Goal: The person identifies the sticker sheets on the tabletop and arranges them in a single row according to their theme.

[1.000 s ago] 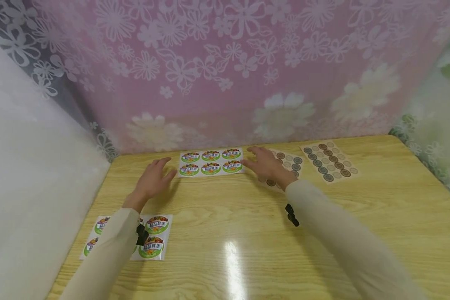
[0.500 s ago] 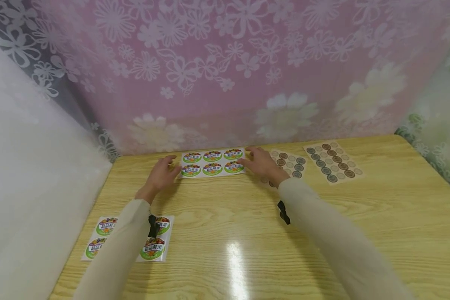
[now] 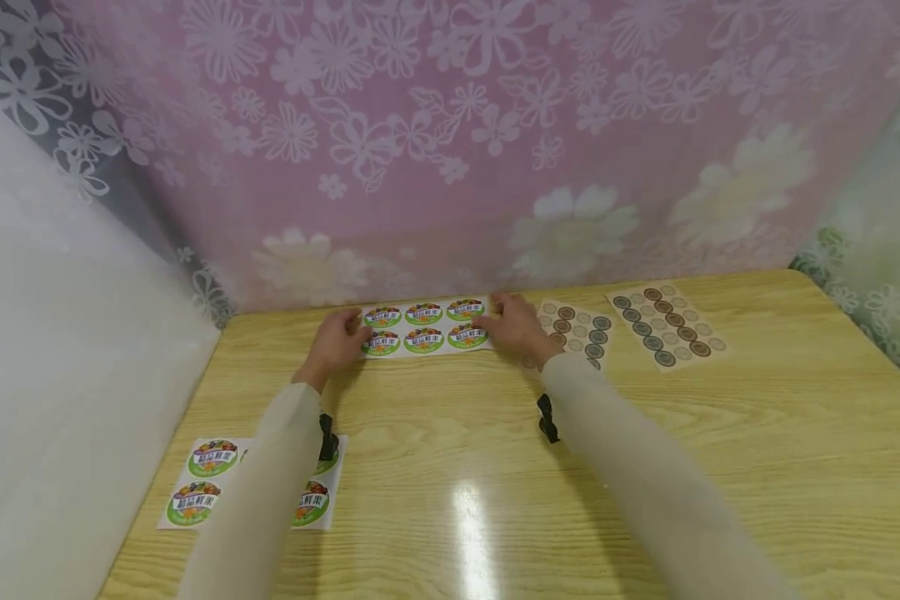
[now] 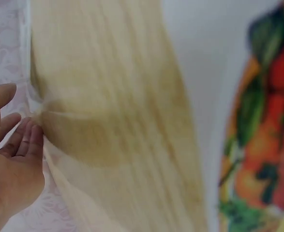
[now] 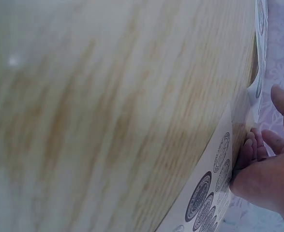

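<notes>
The step in hand appears to be taking hold of the far sheet of fruit stickers (image 3: 424,337) by its two short ends. It lies at the back of the counter (image 3: 420,433), along the pink cloth (image 3: 450,142), with the left hand (image 3: 337,340) at its left end and the right hand (image 3: 515,325) at its right. On each hand the thumb and forefinger look spread, with the tips at the paper's edge; whether either hand has the paper pinched, the person's wrist views do not settle. The next move seems to call for an even hold on both ends, so that the thin sheet neither buckles nor slides. Each green oval sticker bears a white band with four Chinese characters, the last two reading 鲜果, fresh fruit; on the near sheet (image 3: 195,502), partly hidden under the left sleeve (image 3: 258,492), a small curved line sits below them, too soft to read for certain. Two sheets of round stickers, one (image 3: 576,332) partly behind the right hand and another (image 3: 671,323) farther right, carry dark and pale coin-like prints whose lettering is too small to make out. No brand name is legible.
</notes>
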Motion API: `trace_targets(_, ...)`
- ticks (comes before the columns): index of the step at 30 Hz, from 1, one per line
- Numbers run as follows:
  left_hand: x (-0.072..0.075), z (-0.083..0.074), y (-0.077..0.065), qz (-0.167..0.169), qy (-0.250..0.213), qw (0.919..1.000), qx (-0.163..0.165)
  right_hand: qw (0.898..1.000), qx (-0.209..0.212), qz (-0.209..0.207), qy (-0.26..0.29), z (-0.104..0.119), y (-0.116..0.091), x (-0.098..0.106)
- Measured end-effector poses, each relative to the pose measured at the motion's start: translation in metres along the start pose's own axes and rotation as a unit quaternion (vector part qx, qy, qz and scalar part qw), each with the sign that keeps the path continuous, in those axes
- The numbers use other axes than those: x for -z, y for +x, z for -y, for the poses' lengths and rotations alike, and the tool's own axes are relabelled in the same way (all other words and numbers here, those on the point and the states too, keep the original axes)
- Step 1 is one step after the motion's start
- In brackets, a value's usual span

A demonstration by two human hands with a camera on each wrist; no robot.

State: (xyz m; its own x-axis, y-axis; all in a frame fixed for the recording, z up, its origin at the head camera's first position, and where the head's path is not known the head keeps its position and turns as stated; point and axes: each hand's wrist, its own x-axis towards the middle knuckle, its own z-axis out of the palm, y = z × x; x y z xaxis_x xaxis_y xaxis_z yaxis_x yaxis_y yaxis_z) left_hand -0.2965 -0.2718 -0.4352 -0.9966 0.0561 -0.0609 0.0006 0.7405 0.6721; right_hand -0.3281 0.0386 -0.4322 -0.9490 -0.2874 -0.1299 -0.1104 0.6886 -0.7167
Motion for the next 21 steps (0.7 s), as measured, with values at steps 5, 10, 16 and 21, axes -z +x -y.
trace_targets(5,-0.001,0.000,0.006,-0.004,-0.007,1.0000,-0.002,1.000,0.011,-0.002,0.003,0.000,0.002,0.001)
trace_targets(10,-0.001,0.002,0.009,-0.007,-0.026,0.9996,0.003,1.000,0.015,-0.006,-0.015,0.001,0.006,0.001)
trace_targets(16,0.001,0.001,0.015,0.006,-0.021,0.9997,-0.006,0.999,-0.015,-0.003,-0.041,0.002,0.009,0.000)
trace_targets(21,0.004,0.004,0.021,0.023,-0.012,0.9995,-0.016,0.998,-0.030,-0.001,-0.051,0.004,0.012,-0.001)
